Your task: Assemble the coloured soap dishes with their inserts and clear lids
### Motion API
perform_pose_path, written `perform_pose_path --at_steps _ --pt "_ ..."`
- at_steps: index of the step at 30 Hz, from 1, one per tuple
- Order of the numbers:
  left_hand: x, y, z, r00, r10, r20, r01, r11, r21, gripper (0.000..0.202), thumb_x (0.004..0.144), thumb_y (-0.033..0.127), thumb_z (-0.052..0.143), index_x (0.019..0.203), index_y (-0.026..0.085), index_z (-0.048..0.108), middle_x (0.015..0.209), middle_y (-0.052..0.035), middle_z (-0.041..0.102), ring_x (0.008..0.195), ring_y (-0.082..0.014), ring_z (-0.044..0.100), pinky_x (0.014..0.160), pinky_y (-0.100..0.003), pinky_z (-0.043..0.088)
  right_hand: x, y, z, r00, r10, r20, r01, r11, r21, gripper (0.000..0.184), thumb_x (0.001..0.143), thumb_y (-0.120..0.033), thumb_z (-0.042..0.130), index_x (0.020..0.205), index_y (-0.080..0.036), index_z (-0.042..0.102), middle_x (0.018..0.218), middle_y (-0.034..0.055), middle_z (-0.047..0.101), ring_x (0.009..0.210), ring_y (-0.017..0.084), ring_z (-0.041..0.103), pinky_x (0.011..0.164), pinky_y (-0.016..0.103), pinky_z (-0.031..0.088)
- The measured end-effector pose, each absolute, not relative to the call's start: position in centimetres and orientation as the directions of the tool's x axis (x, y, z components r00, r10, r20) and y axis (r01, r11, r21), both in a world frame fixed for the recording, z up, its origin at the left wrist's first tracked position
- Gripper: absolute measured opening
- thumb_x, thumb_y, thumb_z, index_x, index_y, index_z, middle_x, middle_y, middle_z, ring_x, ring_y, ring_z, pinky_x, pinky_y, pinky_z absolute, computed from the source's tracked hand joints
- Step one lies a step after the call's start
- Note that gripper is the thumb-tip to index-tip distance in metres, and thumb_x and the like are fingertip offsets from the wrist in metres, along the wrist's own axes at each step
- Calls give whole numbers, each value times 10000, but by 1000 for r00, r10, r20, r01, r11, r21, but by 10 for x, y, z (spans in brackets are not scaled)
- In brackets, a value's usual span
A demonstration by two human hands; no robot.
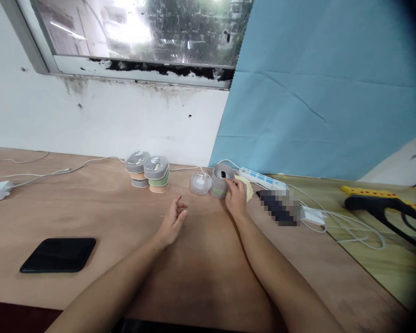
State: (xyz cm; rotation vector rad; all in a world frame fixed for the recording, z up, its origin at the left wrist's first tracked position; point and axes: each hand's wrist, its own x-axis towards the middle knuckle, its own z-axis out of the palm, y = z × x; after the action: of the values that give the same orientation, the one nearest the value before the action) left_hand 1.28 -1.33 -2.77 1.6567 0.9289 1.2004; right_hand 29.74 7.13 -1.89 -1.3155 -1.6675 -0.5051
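Note:
My right hand [236,196] reaches to a round stack of grey and green containers [218,188]. Its thumb and fingers are pinched together at the stack's upper right edge, touching it. A small black spot [223,174] shows right by the fingertips; I cannot make out what they grip. Palm turned inward, my left hand [175,219] hovers over the table with fingers loosely apart, holding nothing. Beyond it stands a clear plastic piece [200,183], left of the grey stack. Pale yellow sheets or pieces [248,187] lie partly hidden behind my right hand.
Two stacks of small grey, green and orange boxes [156,173] stand near the wall. A black phone-like slab [58,255] lies at the left. A power strip [261,178], white cables, a charger [313,216] and a blurred dark item [279,209] are at the right.

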Motion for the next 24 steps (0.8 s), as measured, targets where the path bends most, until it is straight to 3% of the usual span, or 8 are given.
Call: perform_pose_path --at_steps 6,13,16,19,21,24 --pt "12 -13 -24 250 924 291 91 -322 943 620 932 471 415 1439 178 212 1169 -119 536 938 -176 562 853 -363 464 297 70 -18 9 534 845 894 374 -246 383 873 -149 395 1162 -208 639 1068 102 565 1028 239 502 919 429 420" --pt "13 -9 -31 180 940 289 136 -315 939 629 914 458 466 1429 180 235 1171 -129 538 924 -179 566 805 -349 488 285 53 -14 81 447 891 871 404 -281 290 876 -217 469 1097 -203 656 1081 125 540 1030 259 514 905 453 440" --pt "2 -3 -21 104 888 447 351 -454 819 621 885 429 524 1409 190 292 1243 -147 509 1039 -228 544 898 -414 462 272 44 -13 3 450 893 851 467 -238 263 862 -220 496 1072 -211 654 1073 119 546 1016 256 530 889 443 460" --pt "-16 12 -2 34 746 665 607 -544 580 622 849 415 577 1381 179 359 1343 -170 443 1260 -296 408 1051 -478 334 257 37 -13 -87 464 881 834 518 -190 228 852 -215 516 1030 -222 658 1047 105 564 969 241 552 864 427 477" --pt "-28 27 11 -67 681 729 723 -470 506 650 830 441 595 1377 166 377 1396 -186 383 1311 -320 352 1074 -492 295 249 33 -13 -140 471 871 812 557 -171 217 847 -204 522 1014 -225 658 1024 93 576 941 228 563 849 414 483" --pt "-41 51 27 -198 669 716 829 -275 486 744 788 530 617 1390 160 386 1467 -212 281 1323 -372 318 1065 -543 262 243 30 -14 -204 468 860 778 610 -147 212 835 -191 536 1003 -224 661 995 81 593 915 219 570 827 398 486"
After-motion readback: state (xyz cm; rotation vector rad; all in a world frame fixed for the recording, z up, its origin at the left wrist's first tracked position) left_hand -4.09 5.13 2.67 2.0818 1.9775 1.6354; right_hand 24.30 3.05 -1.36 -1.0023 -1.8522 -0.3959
